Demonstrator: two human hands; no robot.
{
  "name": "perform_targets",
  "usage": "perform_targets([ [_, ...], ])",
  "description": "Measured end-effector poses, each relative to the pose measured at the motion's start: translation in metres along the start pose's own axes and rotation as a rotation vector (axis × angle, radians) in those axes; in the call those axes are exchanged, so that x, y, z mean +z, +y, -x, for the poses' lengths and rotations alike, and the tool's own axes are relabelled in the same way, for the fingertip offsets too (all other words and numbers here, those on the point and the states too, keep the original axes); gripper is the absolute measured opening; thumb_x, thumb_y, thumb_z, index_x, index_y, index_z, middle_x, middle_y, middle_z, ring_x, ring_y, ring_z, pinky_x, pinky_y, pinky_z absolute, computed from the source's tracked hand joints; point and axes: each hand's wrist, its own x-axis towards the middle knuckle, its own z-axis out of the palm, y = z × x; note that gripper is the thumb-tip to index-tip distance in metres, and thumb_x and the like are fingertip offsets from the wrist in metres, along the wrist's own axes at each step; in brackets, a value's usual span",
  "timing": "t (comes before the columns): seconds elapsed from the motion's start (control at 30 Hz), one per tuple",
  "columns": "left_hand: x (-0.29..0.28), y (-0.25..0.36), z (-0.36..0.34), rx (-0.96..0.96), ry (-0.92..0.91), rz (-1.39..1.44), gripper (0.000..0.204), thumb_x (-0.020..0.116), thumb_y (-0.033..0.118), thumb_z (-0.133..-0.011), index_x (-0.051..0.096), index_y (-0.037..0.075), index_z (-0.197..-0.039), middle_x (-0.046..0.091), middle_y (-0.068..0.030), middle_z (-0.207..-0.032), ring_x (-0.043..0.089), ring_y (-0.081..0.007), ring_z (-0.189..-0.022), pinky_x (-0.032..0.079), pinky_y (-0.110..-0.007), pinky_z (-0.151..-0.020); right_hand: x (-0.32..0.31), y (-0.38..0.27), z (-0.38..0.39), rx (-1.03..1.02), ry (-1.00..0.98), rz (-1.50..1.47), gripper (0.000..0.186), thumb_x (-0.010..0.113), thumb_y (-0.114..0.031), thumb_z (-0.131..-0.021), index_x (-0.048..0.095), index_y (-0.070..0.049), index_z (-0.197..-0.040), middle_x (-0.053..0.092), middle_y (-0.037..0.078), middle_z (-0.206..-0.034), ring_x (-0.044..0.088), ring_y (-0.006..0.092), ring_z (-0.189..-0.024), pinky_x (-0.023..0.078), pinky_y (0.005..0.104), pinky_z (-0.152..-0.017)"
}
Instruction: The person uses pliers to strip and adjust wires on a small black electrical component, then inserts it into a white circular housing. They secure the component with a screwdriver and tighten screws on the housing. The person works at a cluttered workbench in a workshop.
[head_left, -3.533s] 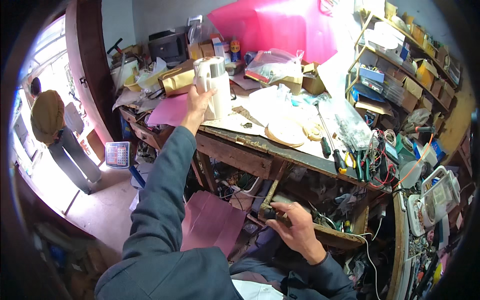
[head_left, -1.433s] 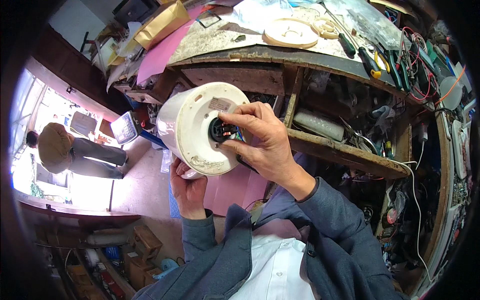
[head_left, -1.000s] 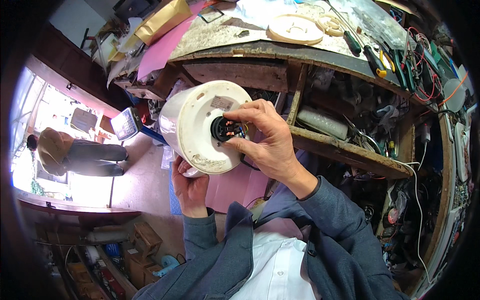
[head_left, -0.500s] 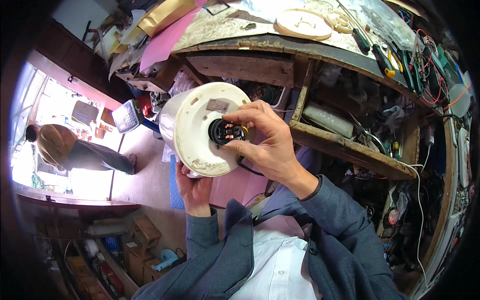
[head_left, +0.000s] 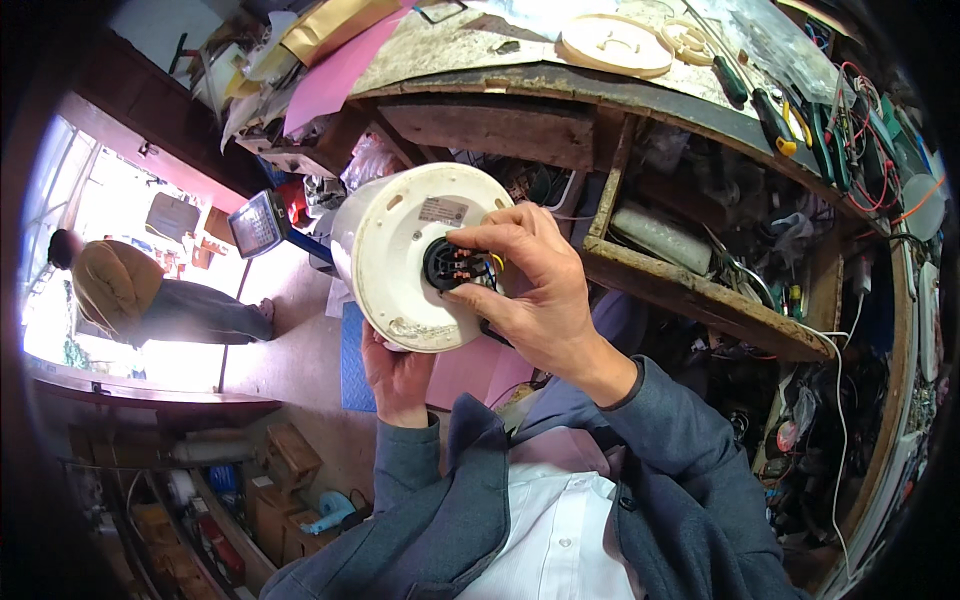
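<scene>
A white cylindrical kettle [head_left: 390,235] is held off the bench, tipped so its round base faces me. The base has slots, a label and a dirty patch near the rim. At its middle sits a black round connector [head_left: 444,264] with copper-coloured contacts and coloured wires beside it. My right hand [head_left: 540,300] pinches that connector between thumb and forefinger, partly hiding the wires. My left hand [head_left: 392,372] supports the kettle from behind and below; some of its fingers are hidden by the body.
The cluttered wooden bench [head_left: 480,85] carries cream rings [head_left: 615,40], screwdrivers [head_left: 770,120], pliers and leads. An open drawer [head_left: 700,300] of parts is below. A scale [head_left: 255,228] stands left of me. A person [head_left: 140,290] stands in the doorway. Boxes [head_left: 290,450] lie lower left.
The kettle, earlier upright on the bench in my left hand, is now lifted and turned base-out. My right hand has come onto its connector. The person in the doorway has shifted.
</scene>
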Motion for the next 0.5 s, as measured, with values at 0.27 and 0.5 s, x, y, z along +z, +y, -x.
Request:
perform_targets([
  [0.27,-0.021,0.004,0.001,-0.054,-0.139,0.129,0.053,0.043,0.026,-0.107,0.042,0.003,-0.154,0.043,-0.0208,-0.159,0.041,-0.0353,-0.147,0.029,-0.060,-0.124,-0.001,-0.008,-0.003,0.045,-0.048,0.054,0.052,0.089,-0.001,-0.062,0.076,-0.009,-0.112,0.064,0.010,-0.102,0.058,0.0285,-0.097,0.049,0.0383,-0.085],
  [0.5,-0.017,0.006,0.005,-0.095,-0.168,0.192,0.053,0.045,0.027,-0.108,0.041,0.003,-0.155,0.043,-0.0206,-0.158,0.043,-0.0351,-0.146,0.031,-0.059,-0.123,0.005,-0.011,-0.002,-0.005,-0.042,-0.093,0.052,0.088,0.000,-0.063,0.075,-0.009,-0.112,0.063,0.010,-0.104,0.059,0.0275,-0.100,0.050,0.0382,-0.088],
])
